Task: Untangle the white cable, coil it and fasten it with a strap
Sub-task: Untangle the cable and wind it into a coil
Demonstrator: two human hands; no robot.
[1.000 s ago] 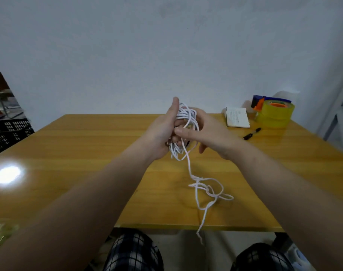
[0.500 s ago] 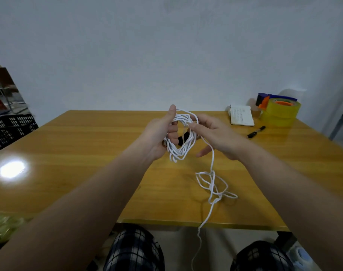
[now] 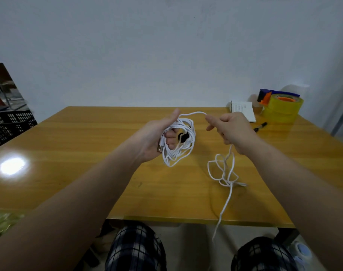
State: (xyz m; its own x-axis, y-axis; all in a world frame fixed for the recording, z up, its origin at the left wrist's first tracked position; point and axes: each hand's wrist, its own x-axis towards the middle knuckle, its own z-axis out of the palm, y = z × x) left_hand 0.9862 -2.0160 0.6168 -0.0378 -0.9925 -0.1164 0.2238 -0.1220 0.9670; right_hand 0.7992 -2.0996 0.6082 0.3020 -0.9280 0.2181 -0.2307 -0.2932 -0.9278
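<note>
No text can be read anywhere. Faint dark lines, perhaps print, are seen on the white booklet (image 3: 243, 112) lying on the table (image 3: 88, 145), but they are too small and blurred to be made out. No label or brand is discernible on the yellow tape roll (image 3: 282, 110).

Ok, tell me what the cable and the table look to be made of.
White cable: probably plastic- or rubber-sheathed, smooth and matte; it bends into loose loops without kinking. Table: wood or wood-look laminate, glossy; grain bands show and a lamp glares off it.
</note>
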